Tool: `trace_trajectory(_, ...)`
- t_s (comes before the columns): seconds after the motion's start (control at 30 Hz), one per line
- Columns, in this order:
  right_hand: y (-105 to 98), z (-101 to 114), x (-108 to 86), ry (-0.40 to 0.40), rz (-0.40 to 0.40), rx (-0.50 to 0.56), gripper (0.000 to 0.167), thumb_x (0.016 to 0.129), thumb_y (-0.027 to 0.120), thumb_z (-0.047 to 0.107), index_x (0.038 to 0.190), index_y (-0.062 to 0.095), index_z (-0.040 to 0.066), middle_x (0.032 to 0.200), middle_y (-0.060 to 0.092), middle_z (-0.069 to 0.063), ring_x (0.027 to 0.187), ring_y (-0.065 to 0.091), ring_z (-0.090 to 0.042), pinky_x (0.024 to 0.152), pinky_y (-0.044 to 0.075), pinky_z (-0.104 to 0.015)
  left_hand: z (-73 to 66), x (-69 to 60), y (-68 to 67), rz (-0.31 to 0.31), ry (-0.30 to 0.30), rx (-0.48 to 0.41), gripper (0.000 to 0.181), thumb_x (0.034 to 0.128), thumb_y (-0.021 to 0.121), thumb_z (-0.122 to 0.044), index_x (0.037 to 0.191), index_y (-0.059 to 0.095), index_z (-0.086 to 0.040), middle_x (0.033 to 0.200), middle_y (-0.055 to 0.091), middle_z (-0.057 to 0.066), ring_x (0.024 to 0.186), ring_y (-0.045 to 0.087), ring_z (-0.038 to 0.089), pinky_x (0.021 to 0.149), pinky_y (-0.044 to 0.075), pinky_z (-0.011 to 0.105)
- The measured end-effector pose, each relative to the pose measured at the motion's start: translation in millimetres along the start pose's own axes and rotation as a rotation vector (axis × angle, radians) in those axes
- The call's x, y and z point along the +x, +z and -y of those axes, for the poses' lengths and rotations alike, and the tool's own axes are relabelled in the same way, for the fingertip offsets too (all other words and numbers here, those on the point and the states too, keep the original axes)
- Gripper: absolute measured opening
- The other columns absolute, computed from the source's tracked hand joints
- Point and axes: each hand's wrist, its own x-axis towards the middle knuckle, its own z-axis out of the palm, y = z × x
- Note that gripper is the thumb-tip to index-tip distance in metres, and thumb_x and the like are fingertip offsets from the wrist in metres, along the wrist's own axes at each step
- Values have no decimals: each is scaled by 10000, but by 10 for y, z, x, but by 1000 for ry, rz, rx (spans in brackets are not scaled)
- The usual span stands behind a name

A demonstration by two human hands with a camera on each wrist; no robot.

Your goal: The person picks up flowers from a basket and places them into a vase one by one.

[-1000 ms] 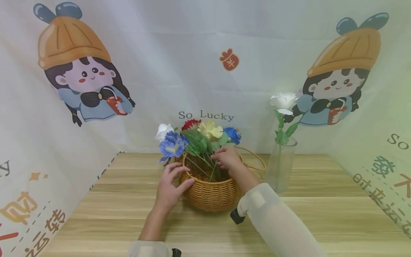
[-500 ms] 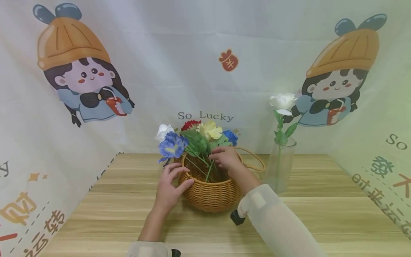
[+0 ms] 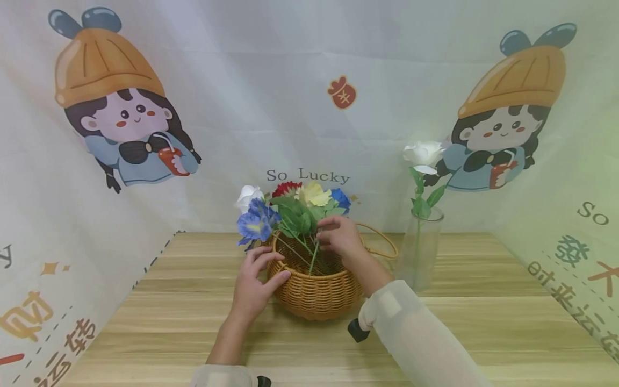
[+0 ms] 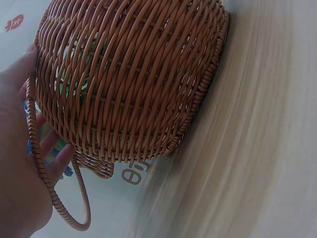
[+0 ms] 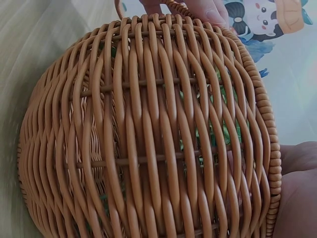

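In the head view a round wicker basket (image 3: 319,295) stands on the table, holding artificial flowers: a white rose (image 3: 250,198), a blue-purple iris (image 3: 256,221), a red flower (image 3: 286,188), a yellow one (image 3: 313,194) and a blue one (image 3: 340,200). The left hand (image 3: 252,285) grips its left rim, thumb at the front; the left wrist view shows this hand (image 4: 20,148) beside the wicker wall and handle. Over the opening, the right hand (image 3: 342,239) pinches a green stem (image 3: 314,257) among the leaves. Wicker mostly blocks the right wrist view of this hand (image 5: 299,193).
Right of the basket stands a clear glass vase (image 3: 422,258) with one tall white rose (image 3: 424,155) in it. The basket's handle (image 3: 379,236) sticks out behind the right hand. A printed cloth (image 3: 232,107) hangs behind and beside the wooden table (image 3: 164,317).
The blue flower at the right has shifted left toward the yellow one, and the lower end of the green stem has swung left. The left hand keeps its hold on the rim.
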Motion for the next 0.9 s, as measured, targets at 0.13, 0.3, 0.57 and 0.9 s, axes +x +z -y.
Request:
trace_trajectory(0.13, 1, -13, 9, -15, -8, 19, 132, 870, 656, -69, 996, 643, -31, 968, 658, -150, 740, 644, -199, 776, 558, -454, -5, 0, -1, 2, 0, -5, 287, 797, 817, -256, 1036, 706, -144, 1297, 522, 93, 1209, 464, 270, 918, 450, 474)
trace_trajectory(0.3, 6, -12, 15, -25, 4, 47, 115, 861, 684, -51, 963, 629, -47, 918, 662, -145, 720, 657, -198, 803, 553, -464, -6, 1, 2, 2, 2, -14, 297, 792, 822, -240, 1036, 705, -118, 1295, 521, 103, 1201, 468, 266, 915, 454, 473)
trace_trajectory(0.57, -4, 28, -4, 17, 34, 124, 241, 858, 692, -51, 1073, 585, -77, 951, 627, -159, 739, 673, -201, 824, 550, -434, 3, 0, 1, -3, 0, -19, 302, 787, 824, -218, 1035, 704, -94, 1285, 522, 108, 1194, 471, 261, 919, 453, 469)
trace_trajectory(0.9, -11, 63, -15, 50, 85, 148, 308, 883, 674, -27, 1168, 591, -108, 957, 646, -164, 700, 670, -191, 699, 577, -323, 20, 4, -6, -1, 2, -23, 316, 794, 819, -214, 1049, 699, -72, 1281, 521, 92, 1192, 473, 258, 918, 455, 479)
